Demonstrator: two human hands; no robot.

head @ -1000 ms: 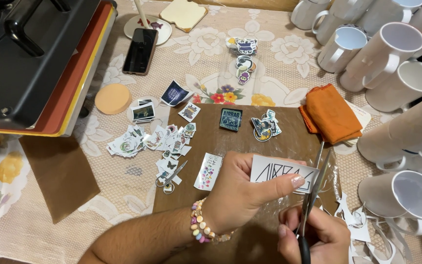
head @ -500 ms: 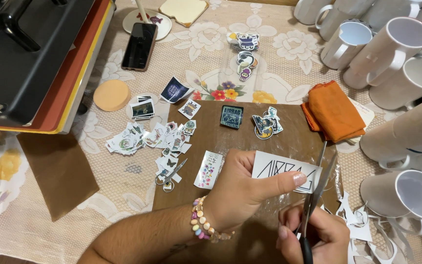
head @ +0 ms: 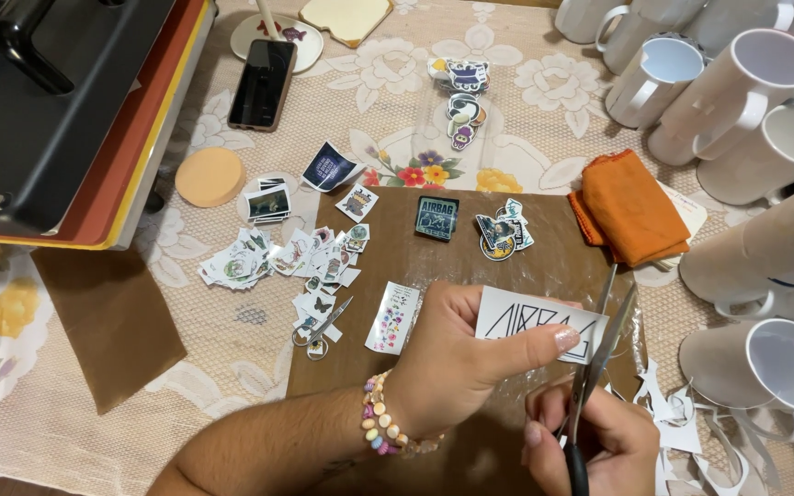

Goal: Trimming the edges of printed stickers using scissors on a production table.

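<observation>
My left hand (head: 457, 363), with a bead bracelet at the wrist, pinches a white paper sticker (head: 530, 323) with black line lettering over a brown sheet (head: 452, 266). My right hand (head: 590, 441) grips scissors (head: 599, 349), whose open blades stand at the sticker's right edge. Several cut-out stickers (head: 296, 262) lie in a heap to the left, with small scissors (head: 323, 326) beside them. A square dark sticker (head: 436, 218) and a cut figure sticker (head: 501, 234) lie farther back on the brown sheet.
White mugs (head: 765, 138) crowd the right side, and an orange cloth (head: 631, 207) lies next to them. A black heat press (head: 57, 101) fills the top left. A phone (head: 264, 83), a round orange sponge (head: 209, 176) and paper scraps (head: 682, 422) lie on the lace tablecloth.
The scissor blades have shifted slightly along the sticker's right edge. My left hand keeps holding the sticker in nearly the same place.
</observation>
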